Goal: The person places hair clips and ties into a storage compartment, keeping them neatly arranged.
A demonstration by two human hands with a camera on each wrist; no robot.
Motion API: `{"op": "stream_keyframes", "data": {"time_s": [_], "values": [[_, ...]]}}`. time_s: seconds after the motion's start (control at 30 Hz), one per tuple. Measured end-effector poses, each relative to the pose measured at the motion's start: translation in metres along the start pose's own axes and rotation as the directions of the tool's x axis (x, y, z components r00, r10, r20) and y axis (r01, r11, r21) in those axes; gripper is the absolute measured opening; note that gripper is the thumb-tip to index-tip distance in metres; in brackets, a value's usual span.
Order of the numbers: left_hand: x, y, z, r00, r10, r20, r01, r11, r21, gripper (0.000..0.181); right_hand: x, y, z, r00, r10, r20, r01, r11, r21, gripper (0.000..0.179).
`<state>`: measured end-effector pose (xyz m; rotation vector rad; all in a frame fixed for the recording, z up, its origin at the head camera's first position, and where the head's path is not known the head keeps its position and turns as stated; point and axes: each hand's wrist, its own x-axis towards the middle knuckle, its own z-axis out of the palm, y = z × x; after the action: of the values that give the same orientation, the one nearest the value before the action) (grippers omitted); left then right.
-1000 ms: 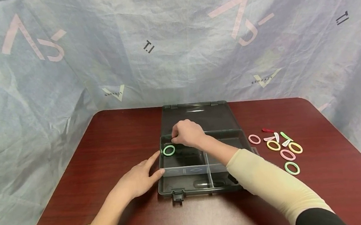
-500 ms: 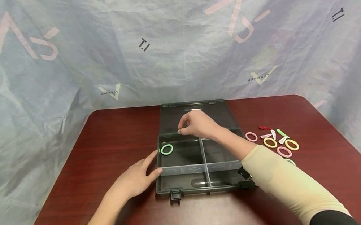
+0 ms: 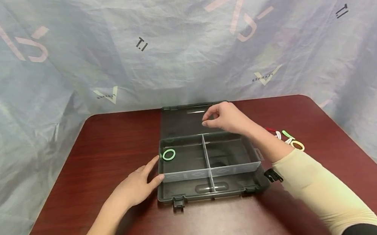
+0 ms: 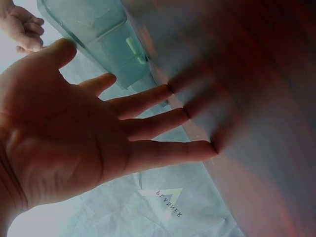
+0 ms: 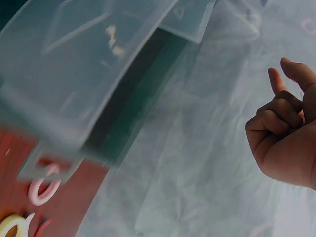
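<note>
A dark see-through organizer box (image 3: 213, 196) lies with its lid (image 3: 182, 122) flat behind it and a divided clear tray (image 3: 187, 175) inside. A green ring (image 3: 168, 154) lies in the tray's back-left compartment. My left hand (image 3: 154, 170) rests flat on the table, fingers straight, thumb and forefinger touching the box's left side; the left wrist view shows its spread fingers (image 4: 148, 123). My right hand (image 3: 209, 121) hovers over the lid behind the tray, holding nothing. The right wrist view shows its fingers (image 5: 276, 118) curled toward the palm.
The box stands on a dark red table (image 3: 109, 147). Several coloured hair rings and clips (image 3: 291, 140) lie to the right of it, partly hidden by my right forearm; a pink ring (image 5: 42, 190) shows in the right wrist view. Pale sheeting (image 3: 182, 50) hangs behind.
My right hand let go of the green ring in the back-left compartment and drew back to the right over the lid. My left hand stayed at the box's side.
</note>
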<state>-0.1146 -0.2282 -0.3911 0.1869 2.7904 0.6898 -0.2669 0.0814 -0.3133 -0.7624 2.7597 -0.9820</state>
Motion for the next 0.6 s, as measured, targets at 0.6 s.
{"op": "stream_keyframes", "data": {"time_s": [0.6], "values": [[-0.006,0.001,-0.004,1.000,0.027,-0.010,-0.027,1.000,0.000,0.074,-0.031,0.067,-0.036,0.988,0.124,-0.087,-0.123,0.992,0.018,0.018]]}}
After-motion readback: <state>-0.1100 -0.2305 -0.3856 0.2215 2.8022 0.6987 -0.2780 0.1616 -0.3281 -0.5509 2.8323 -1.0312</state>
